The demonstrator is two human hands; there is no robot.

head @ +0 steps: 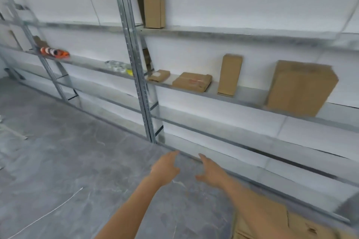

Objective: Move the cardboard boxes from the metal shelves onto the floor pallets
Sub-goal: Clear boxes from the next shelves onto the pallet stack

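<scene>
Several cardboard boxes stand on the metal shelves (194, 88). On the middle shelf are a small flat parcel (158, 75), a flat box (192, 81), a tall narrow box (230, 74) and a large box (300, 88). One tall box (154, 4) stands on the upper shelf. My left hand (166, 167) and my right hand (210, 170) reach forward over the floor, below the shelves, fingers spread and holding nothing. A cardboard box (272, 225) lies at the bottom right, partly under my right forearm. No pallet is in view.
A shelf upright (136, 60) stands in the middle. Orange and white tape rolls (54, 52) and clear tape rolls (117, 65) lie on the left shelf. The grey floor (68, 161) has a thin white strap (48, 213) on it.
</scene>
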